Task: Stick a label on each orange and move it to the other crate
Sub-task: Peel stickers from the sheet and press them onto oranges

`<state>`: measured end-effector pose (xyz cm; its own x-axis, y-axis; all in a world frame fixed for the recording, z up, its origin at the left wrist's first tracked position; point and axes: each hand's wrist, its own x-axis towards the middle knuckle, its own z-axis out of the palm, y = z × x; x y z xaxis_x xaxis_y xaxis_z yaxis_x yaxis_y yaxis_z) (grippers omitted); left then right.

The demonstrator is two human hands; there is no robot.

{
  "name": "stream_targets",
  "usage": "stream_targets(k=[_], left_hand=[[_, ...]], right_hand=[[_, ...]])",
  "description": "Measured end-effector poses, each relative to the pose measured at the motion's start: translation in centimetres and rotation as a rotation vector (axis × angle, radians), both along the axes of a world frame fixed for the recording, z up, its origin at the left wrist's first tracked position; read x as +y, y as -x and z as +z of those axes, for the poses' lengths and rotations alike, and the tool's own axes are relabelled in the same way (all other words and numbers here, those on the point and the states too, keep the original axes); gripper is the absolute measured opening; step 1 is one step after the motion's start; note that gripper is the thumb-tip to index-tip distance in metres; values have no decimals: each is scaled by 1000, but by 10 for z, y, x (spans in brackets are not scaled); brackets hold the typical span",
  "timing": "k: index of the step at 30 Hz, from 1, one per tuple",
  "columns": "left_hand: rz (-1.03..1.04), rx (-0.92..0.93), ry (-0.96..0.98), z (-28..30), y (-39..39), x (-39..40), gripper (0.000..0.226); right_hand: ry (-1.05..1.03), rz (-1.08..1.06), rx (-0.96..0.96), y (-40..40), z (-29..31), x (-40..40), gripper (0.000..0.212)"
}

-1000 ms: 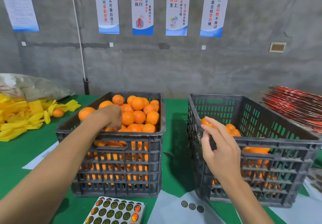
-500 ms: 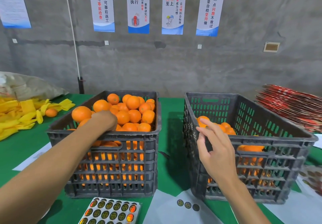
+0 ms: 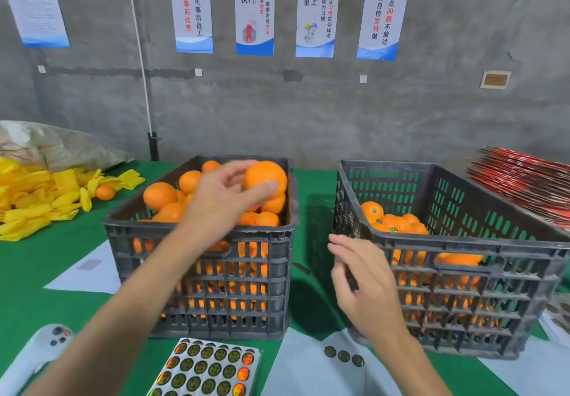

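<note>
My left hand (image 3: 222,201) grips an orange (image 3: 265,176) and holds it above the left dark crate (image 3: 197,235), which is heaped with oranges. The right dark crate (image 3: 462,244) holds a shallow layer of oranges (image 3: 391,220), some with labels on them. My right hand (image 3: 364,284) hovers in front of the right crate's near left corner, fingers loosely curled and holding nothing that I can see. A sheet of round labels (image 3: 206,368) lies at the table's front edge. Three loose labels (image 3: 344,355) sit on a backing sheet below my right hand.
Yellow foam sleeves (image 3: 34,198) and a stray orange (image 3: 105,193) lie at the far left on the green table (image 3: 311,204). A stack of red flat cartons (image 3: 524,183) rests at the far right. A white device (image 3: 34,355) lies at the front left.
My left hand has come up out of the left crate with an orange in it. My right hand has dropped from the right crate's rim toward the table front.
</note>
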<state>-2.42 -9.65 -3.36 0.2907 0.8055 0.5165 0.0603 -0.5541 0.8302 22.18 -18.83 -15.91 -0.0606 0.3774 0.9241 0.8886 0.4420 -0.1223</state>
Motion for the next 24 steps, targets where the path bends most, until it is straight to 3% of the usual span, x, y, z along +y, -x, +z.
stream_targets(k=[3, 6, 10, 14, 18, 24], left_hand=[[-168, -158, 73, -38, -27, -42, 61], [-272, -202, 209, -77, -44, -63, 60], [-346, -166, 431, -130, -62, -69, 49], [-243, -17, 576, -192, -82, -60, 28], [-124, 144, 684, -241, -86, -53, 13], [-90, 81, 784, -256, -82, -52, 21]], right_hand=[[123, 82, -8, 5, -24, -6, 26], [246, 110, -4, -1, -47, -14, 28], [568, 52, -174, -19, -80, -23, 27], [929, -1, -206, -35, -116, -27, 35], [994, 33, -129, -41, -128, -24, 55], [933, 71, -175, -40, -132, -24, 51]])
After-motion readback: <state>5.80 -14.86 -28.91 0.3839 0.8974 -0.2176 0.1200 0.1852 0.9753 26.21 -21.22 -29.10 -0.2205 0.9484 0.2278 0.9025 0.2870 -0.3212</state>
